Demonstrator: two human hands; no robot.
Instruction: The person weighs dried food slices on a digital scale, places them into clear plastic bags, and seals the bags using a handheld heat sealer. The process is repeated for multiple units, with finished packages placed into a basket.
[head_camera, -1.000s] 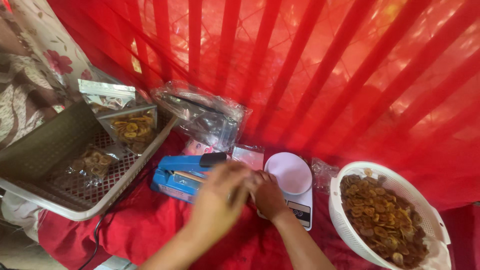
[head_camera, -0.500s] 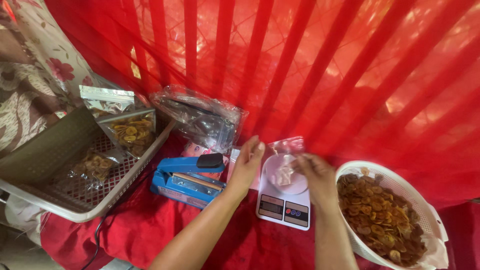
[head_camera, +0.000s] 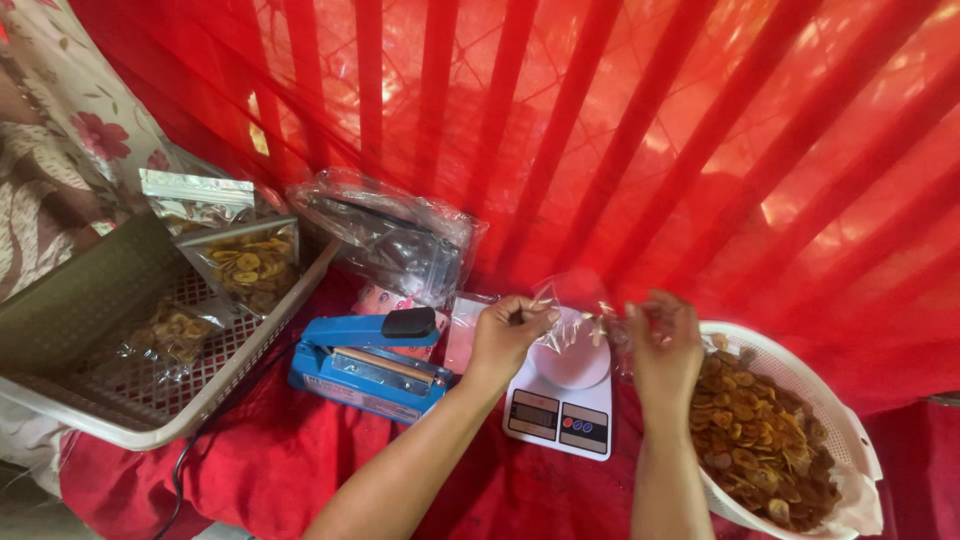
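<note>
- Nearest the camera, two bare forearms reach out over a red cloth (head_camera: 300, 470) that covers the work surface.
- Just beyond them sits a white kitchen scale (head_camera: 562, 400), its round plate partly hidden under the hands.
- Above that plate the left hand (head_camera: 505, 335) and the right hand (head_camera: 662, 345) both pinch a small clear plastic bag (head_camera: 575, 320), each closed on one side of its mouth and stretching it open between them.
- By the look of it, the bag is thin, limp film: very light, slippery, quick to crumple or cling shut. Gripping it at the top rim, one edge per hand, seems the sound way to keep it spread.
- Beside the right hand, a white mesh bowl (head_camera: 850, 440) holds a heap of brown fried chips, brittle and likely to snap if squeezed.
- Left of the scale lies a blue heat sealer (head_camera: 365, 365) with a black knob.
- Farther left, a grey plastic basket (head_camera: 100, 400) carries filled chip packets (head_camera: 250, 262).
- Behind the sealer rests a stack of empty clear bags (head_camera: 390, 240).
- Farthest back hangs a red striped curtain (head_camera: 620, 130).
</note>
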